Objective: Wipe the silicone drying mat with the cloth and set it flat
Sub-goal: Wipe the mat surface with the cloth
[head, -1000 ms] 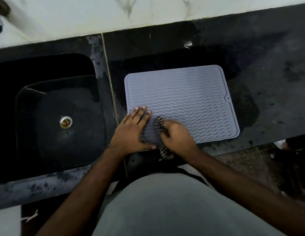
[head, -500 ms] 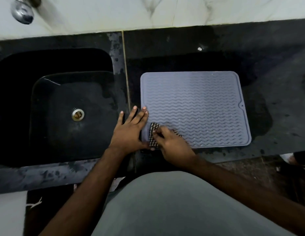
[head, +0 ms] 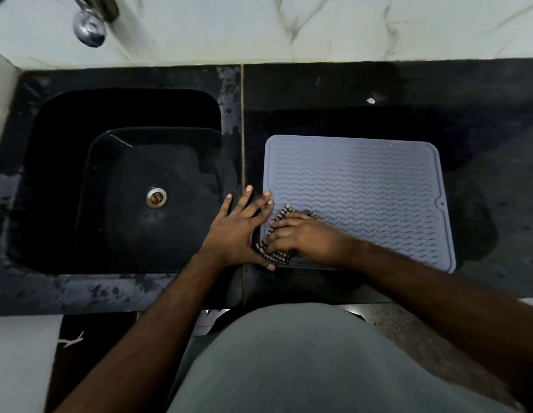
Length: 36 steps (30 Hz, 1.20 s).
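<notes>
A grey silicone drying mat (head: 366, 192) with wavy ridges lies flat on the black counter (head: 318, 93), right of the sink. My left hand (head: 238, 231) lies spread with straight fingers at the mat's near left corner, fingertips touching its left edge. My right hand (head: 304, 236) presses a black-and-white checked cloth (head: 274, 254) onto that same corner, fingers bent over the bunched fabric. Most of the cloth is hidden under my right hand.
A black sink (head: 134, 186) with a metal drain (head: 155, 197) sits left of the mat. A chrome tap (head: 89, 25) hangs at the white marble wall. The counter's front edge runs just below my hands.
The view has tilted up, so tap and wall show more. My right hand has slid the cloth left toward the mat's near left corner. My left hand stays at the mat's left edge.
</notes>
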Each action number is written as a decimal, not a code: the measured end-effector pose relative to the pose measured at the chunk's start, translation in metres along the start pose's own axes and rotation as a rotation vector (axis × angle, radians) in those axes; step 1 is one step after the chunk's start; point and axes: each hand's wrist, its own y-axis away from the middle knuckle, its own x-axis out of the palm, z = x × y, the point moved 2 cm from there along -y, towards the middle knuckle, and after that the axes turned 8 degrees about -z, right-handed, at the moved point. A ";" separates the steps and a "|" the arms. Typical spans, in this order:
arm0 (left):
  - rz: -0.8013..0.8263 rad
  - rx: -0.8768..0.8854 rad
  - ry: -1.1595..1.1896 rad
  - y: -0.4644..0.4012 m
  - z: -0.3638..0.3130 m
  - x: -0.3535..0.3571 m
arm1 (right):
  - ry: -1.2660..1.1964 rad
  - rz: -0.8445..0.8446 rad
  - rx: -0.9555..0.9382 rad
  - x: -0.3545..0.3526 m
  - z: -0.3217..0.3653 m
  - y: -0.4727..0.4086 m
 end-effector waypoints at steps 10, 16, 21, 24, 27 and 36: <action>0.105 -0.279 -0.072 -0.005 -0.038 -0.017 | -0.040 0.014 -0.165 -0.012 -0.042 0.068; 0.175 -0.392 -0.211 -0.019 -0.075 -0.021 | -0.028 0.026 0.021 -0.032 -0.067 0.141; 0.140 -0.273 0.122 -0.035 -0.090 -0.013 | 0.171 -0.068 0.026 -0.042 -0.041 0.125; 0.086 -0.151 0.305 -0.040 -0.103 -0.005 | 0.161 -0.154 0.030 -0.026 -0.026 0.098; 0.113 -0.198 0.221 -0.042 -0.112 0.005 | 0.164 -0.102 0.027 -0.009 -0.021 0.087; 0.297 -0.453 0.087 -0.060 -0.143 -0.004 | 0.170 -0.139 0.056 -0.014 -0.062 0.181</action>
